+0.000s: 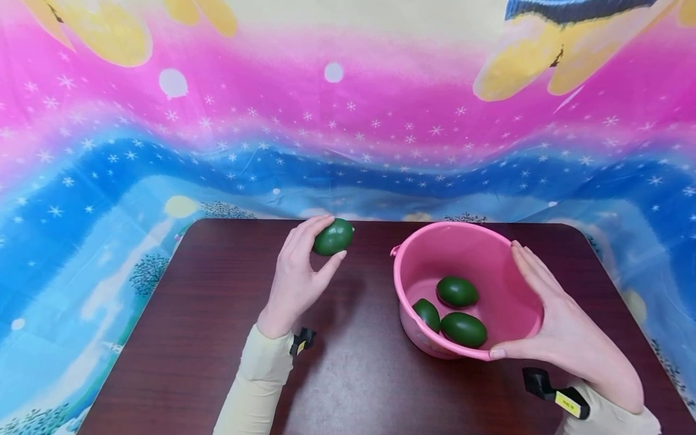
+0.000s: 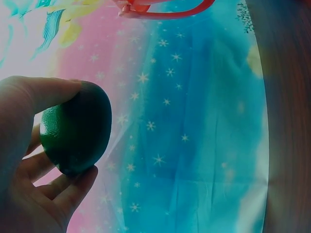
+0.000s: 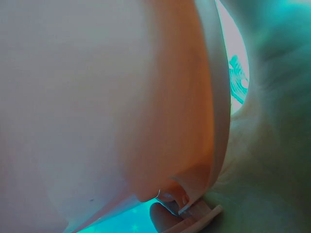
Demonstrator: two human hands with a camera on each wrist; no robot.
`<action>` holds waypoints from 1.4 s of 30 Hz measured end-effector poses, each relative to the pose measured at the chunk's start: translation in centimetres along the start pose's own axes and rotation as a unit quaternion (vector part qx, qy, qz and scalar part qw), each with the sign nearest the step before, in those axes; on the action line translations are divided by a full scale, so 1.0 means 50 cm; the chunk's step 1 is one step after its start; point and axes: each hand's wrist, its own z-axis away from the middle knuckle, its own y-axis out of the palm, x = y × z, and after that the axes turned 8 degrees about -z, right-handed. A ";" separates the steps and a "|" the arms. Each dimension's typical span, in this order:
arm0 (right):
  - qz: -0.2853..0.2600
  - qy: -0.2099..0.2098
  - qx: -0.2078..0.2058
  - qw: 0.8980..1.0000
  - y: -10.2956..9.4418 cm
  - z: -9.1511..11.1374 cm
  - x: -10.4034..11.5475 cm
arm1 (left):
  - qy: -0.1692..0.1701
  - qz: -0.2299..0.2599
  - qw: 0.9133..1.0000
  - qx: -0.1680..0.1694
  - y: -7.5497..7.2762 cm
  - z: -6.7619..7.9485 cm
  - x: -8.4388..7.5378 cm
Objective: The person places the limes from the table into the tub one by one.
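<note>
My left hand [image 1: 296,275] pinches a dark green avocado [image 1: 333,237] between thumb and fingers, above the table to the left of a pink bucket [image 1: 459,234]. The left wrist view shows this avocado [image 2: 80,131] from the side, with the thumb on one face and fingers on the other. My right hand [image 1: 562,320] grips the bucket's right rim, thumb at the front and fingers farther back. Inside the bucket lie three more avocados, one toward the back [image 1: 457,292], one at the left [image 1: 426,315] and one at the front [image 1: 464,329].
The dark brown table [image 1: 196,326] has its far edge just behind the bucket. A colourful cloth [image 1: 326,139] with snowflakes hangs behind and around the table. A handle joint [image 1: 394,250] sticks out on the bucket's left rim.
</note>
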 end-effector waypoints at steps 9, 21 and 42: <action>-0.003 -0.003 0.002 1.000 0.000 0.000 0.001 | 0.008 0.006 1.000 0.009 0.009 -0.002 -0.014; 0.006 -0.006 -0.001 1.000 0.001 0.002 0.001 | 0.026 0.024 0.999 0.008 0.022 -0.008 -0.032; 0.001 -0.004 -0.002 1.000 0.002 -0.001 -0.001 | 0.036 0.039 0.998 0.017 0.032 -0.020 -0.056</action>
